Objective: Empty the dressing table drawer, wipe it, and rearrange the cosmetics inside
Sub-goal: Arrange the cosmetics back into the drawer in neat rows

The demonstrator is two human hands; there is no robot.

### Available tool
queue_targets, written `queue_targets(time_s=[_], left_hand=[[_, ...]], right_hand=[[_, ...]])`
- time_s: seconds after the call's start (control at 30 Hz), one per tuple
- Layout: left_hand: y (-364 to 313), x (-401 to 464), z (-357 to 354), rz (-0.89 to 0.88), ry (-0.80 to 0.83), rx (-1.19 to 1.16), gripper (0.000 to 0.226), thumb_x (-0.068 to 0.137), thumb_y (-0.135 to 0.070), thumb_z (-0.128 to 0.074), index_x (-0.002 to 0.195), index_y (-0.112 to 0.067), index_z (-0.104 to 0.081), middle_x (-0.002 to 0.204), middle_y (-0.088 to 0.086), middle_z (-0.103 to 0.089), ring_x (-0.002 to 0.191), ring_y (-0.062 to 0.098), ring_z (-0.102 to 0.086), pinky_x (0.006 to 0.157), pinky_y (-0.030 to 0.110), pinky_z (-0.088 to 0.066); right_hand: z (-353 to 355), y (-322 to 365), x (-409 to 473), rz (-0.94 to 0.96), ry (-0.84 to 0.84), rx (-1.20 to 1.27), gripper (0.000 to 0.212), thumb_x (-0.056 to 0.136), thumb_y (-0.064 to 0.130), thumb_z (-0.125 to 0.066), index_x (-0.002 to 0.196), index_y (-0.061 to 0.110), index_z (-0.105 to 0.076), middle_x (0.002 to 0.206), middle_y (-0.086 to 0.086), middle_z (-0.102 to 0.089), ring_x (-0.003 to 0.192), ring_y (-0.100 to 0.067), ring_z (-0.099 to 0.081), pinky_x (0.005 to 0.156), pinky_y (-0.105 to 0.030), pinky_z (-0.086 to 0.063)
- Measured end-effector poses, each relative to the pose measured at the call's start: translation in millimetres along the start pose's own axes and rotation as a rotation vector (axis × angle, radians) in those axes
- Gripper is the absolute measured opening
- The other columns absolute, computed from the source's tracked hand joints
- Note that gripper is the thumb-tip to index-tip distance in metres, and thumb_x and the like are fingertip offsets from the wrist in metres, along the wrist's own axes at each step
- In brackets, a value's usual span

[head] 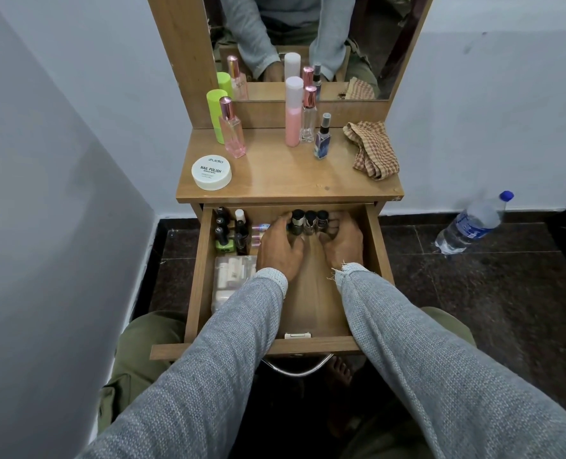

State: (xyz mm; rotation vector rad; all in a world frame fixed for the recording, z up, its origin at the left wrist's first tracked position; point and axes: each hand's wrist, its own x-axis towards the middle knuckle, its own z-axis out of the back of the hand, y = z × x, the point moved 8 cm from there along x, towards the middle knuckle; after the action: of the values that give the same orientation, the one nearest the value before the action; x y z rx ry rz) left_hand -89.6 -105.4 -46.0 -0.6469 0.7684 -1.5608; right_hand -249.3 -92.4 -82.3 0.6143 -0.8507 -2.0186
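A dressing surface (284,173) and its open drawer (311,303) are light brown wood-grain laminate with a smooth, faintly glossy finish, and a curved handle (296,371) of shiny metal hangs below the drawer front. On top stand clear glass perfume bottles (232,134) with glossy rose-gold metallic caps, a matt lime-green plastic tube (217,114), a smooth white plastic jar (212,172) and a crumpled woven checked cloth (372,150). The sleeves (208,376) are coarse grey knit with a frayed cuff, the floor (473,293) is dark polished speckled stone, and a clear plastic water bottle (472,223) lies on it.
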Motion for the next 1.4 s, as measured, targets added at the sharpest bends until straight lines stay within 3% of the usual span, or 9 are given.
queue_targets(time_s=[0.43, 0.57, 1.0, 1.4], left_hand=[[3.9, -0.1, -1.1, 0.013, 0.004, -0.01, 0.052, 0.088, -0.017, -0.062, 0.137, -0.013, -0.046, 0.136, 0.003, -0.054, 0.125, 0.02, -0.05, 0.105, 0.029, -0.036], [5.0, -0.5, -2.1, 0.009, -0.002, -0.017, 0.051, 0.087, -0.018, -0.063, 0.135, -0.012, -0.048, 0.134, 0.004, -0.056, 0.123, 0.021, -0.052, 0.105, 0.033, -0.04], [3.9, -1.4, -0.8, -0.011, -0.006, -0.009, 0.051, 0.087, -0.016, -0.063, 0.136, -0.011, -0.048, 0.134, 0.004, -0.055, 0.124, 0.019, -0.05, 0.106, 0.029, -0.038], [6.5, -2.3, -0.4, 0.007, 0.003, -0.011, 0.049, 0.086, -0.015, -0.063, 0.134, -0.012, -0.05, 0.132, 0.004, -0.057, 0.122, 0.02, -0.052, 0.104, 0.031, -0.039]], right_hand=[[3.6, 3.4, -1.7, 0.017, -0.017, 0.023, 0.042, 0.079, 0.009, -0.073, 0.117, 0.006, -0.056, 0.116, -0.016, -0.06, 0.113, -0.032, -0.055, 0.097, -0.046, -0.046], [4.6, 5.3, -5.1, 0.024, -0.012, 0.083, 0.045, 0.075, 0.013, -0.078, 0.112, 0.006, -0.055, 0.103, -0.014, -0.064, 0.098, -0.027, -0.062, 0.089, -0.039, -0.05], [4.8, 7.7, -5.6, 0.018, -0.015, 0.072, 0.052, 0.077, 0.017, -0.076, 0.12, 0.006, -0.049, 0.119, -0.017, -0.056, 0.116, -0.032, -0.051, 0.097, -0.042, -0.044], [2.0, 4.0, -3.0, -0.008, 0.0, 0.087, 0.046, 0.075, 0.012, -0.078, 0.112, 0.007, -0.052, 0.107, -0.015, -0.061, 0.104, -0.031, -0.059, 0.092, -0.044, -0.049]])
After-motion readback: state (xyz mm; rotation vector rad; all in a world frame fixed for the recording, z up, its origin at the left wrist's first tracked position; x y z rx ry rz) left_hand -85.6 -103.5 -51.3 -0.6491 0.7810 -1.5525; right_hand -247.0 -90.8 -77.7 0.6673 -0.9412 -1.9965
